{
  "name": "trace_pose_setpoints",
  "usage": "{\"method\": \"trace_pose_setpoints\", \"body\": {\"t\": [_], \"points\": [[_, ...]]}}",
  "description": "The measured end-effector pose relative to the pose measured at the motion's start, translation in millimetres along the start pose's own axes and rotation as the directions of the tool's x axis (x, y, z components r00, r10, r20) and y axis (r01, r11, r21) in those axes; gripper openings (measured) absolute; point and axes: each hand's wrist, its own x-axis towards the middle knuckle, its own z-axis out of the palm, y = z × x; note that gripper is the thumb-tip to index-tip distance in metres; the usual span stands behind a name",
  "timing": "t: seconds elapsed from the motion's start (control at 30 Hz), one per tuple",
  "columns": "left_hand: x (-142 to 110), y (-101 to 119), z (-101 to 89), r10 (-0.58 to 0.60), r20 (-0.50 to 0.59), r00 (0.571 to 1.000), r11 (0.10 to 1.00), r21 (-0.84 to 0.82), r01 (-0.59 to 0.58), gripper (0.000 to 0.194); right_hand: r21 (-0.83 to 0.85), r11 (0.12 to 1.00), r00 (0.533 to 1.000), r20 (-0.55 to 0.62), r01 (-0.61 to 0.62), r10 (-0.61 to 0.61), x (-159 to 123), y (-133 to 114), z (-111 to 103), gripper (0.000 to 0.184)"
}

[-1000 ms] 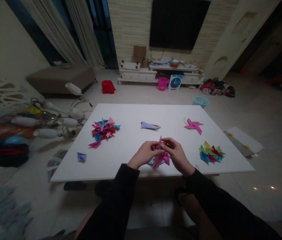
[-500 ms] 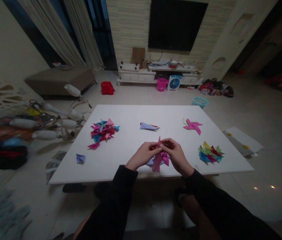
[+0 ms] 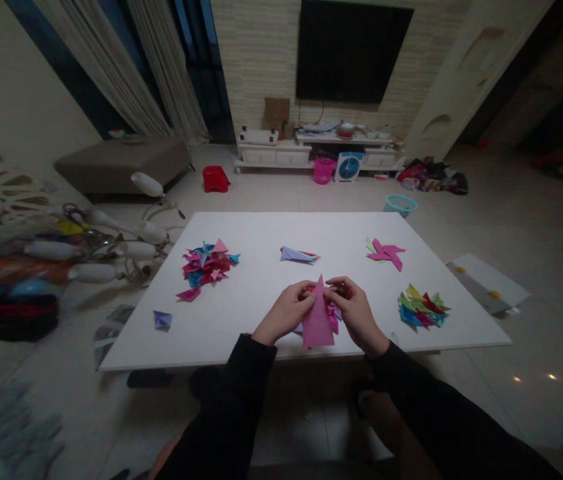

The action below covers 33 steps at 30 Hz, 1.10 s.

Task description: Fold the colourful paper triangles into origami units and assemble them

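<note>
Between my two hands, above the near edge of the white table [image 3: 241,313], is a folded pink paper [image 3: 318,323] shaped like a long pointed triangle, its tip up. My left hand [image 3: 288,308] pinches its left side near the top. My right hand [image 3: 354,308] has thumb and fingers closed on its right edge. Behind the paper, partly hidden, lie magenta folded paper pieces [image 3: 334,321] and a bit of pale blue paper. Farther back lies a flat bundle of folded papers [image 3: 298,255], pale blue on top.
On the table's left are a heap of folded paper pieces [image 3: 208,263] and a lone lilac paper [image 3: 162,320]. On its right sit a pink pinwheel-shaped paper [image 3: 385,252] and a multicoloured paper pile [image 3: 422,308]. A teal basket [image 3: 401,204] stands beyond the far edge.
The pink paper, seen narrow and partly edge-on before, now shows a broad flat triangular face toward me. Both hands stay in nearly the same place.
</note>
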Motion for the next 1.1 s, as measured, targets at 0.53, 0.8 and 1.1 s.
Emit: {"method": "trace_pose_setpoints", "body": {"t": [0.53,0.8,1.1], "points": [[0,-4,-0.3,-0.019,-0.107,0.994,0.999,-0.053,0.013,0.029,0.060,0.997,0.995,0.088,-0.052,0.046,-3,1,2,0.034],[1,-5,-0.8,0.063,-0.069,0.996,0.998,0.034,-0.061,0.041,-0.045,0.999,0.997,0.077,0.019,-0.015,-2,2,-2,0.027],[4,-9,-0.1,-0.004,-0.154,0.988,1.000,0.016,0.007,0.024,-0.045,0.996,0.996,-0.045,0.077,-0.079,4,8,-7,0.027]]}}
